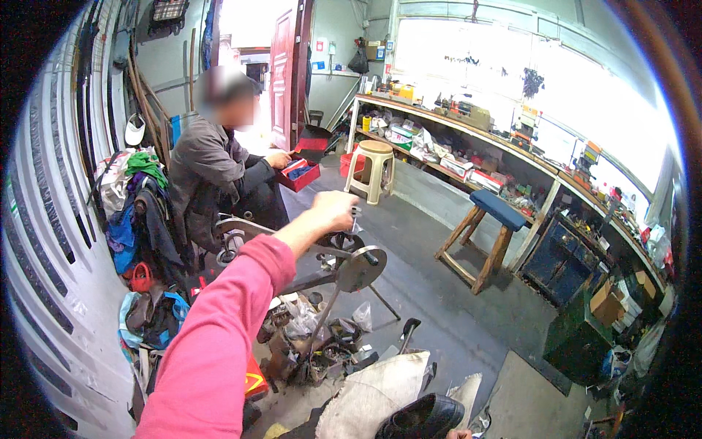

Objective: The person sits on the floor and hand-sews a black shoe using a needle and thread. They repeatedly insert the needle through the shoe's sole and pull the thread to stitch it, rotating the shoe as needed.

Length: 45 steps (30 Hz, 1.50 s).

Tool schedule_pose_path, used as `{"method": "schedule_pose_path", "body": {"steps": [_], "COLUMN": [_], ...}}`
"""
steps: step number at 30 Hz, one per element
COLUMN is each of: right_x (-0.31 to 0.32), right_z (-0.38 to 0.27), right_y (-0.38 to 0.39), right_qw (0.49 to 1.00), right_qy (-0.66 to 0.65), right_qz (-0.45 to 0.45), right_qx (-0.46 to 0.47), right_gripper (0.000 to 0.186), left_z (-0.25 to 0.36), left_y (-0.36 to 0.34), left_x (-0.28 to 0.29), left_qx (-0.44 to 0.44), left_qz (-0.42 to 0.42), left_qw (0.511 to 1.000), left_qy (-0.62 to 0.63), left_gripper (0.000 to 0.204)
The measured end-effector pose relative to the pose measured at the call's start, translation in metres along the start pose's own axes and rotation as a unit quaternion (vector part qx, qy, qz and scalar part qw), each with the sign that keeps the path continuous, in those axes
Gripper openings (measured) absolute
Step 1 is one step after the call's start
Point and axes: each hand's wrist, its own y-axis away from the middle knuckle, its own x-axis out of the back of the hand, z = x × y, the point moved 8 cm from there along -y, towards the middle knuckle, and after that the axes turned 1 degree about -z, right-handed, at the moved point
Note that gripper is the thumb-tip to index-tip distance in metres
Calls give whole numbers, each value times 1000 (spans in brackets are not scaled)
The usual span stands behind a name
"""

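Observation:
My left arm, in a pink sleeve, stretches forward from the lower left. At its end my left hand (pixel 336 211) is closed at the top of a metal hand-crank machine (pixel 360 269) with a round wheel; its fingers hide what they grip. A black shoe (pixel 417 423) lies low in front of me, beside a pale cloth (pixel 376 391). Just a bit of my right hand (pixel 459 434) shows at the bottom edge next to the shoe, and its fingers are mostly out of view.
A seated person (pixel 219 161) on the left holds an open red box (pixel 301 175). Tools and bags clutter the floor beneath the machine. A plastic stool (pixel 374 150) and a blue-topped wooden stool (pixel 497 210) stand ahead, before a long workbench (pixel 453 121). A dark cabinet (pixel 563 256) is at right.

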Motion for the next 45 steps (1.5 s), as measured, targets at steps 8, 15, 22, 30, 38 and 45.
{"method": "schedule_pose_path", "body": {"steps": [8,15,22,30,38,45], "right_x": [2,3,2,0,-3,-2], "right_z": [2,-2,-2,3,7,15], "right_y": [1,0,-2,-4,-4,1], "right_qw": [1000,1000,999,999,999,999], "right_qy": [-24,-13,-41,-33,-31,-42], "right_qz": [13,13,19,24,32,14], "right_qx": [3,10,10,31,25,-2], "right_gripper": [21,22,22,18,18,18], "left_z": [157,232,245,243,247,275], "left_y": [145,291,325,319,317,323], "left_x": [21,-55,-106,-113,-104,-89], "left_qx": [-264,-394,-311,-290,-275,-293], "left_qz": [124,-49,-72,-61,-61,-30], "left_qw": [934,832,841,838,824,786], "left_qy": [206,388,437,459,491,544], "left_gripper": [39,25,18,21,24,31]}}
